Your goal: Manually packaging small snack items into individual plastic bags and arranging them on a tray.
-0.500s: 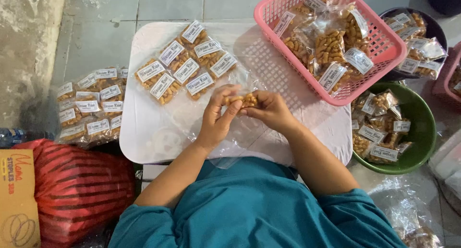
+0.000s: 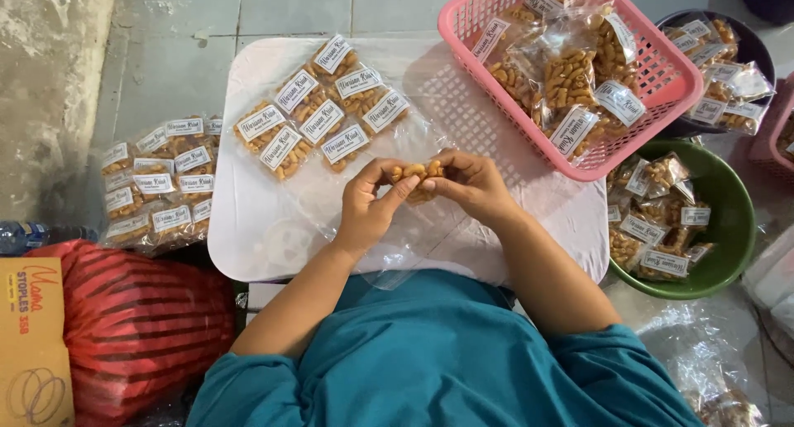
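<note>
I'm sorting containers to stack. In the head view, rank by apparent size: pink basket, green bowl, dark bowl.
1. Pink basket, largest.
2. Green bowl.
3. Dark bowl, smallest as seen, but the basket hides part of it, so this is unsure.

**Snack packets around the desk**

Both hands are meeting over the middle of the desk (image 2: 248, 228), the left hand (image 2: 368, 208) and right hand (image 2: 475, 183) pinching a snack packet (image 2: 416, 175) between them. Behind lie labelled packets (image 2: 318, 112); a basket (image 2: 662, 79) is overhanging the far right corner, a bowl (image 2: 728, 228) sitting right.
</note>
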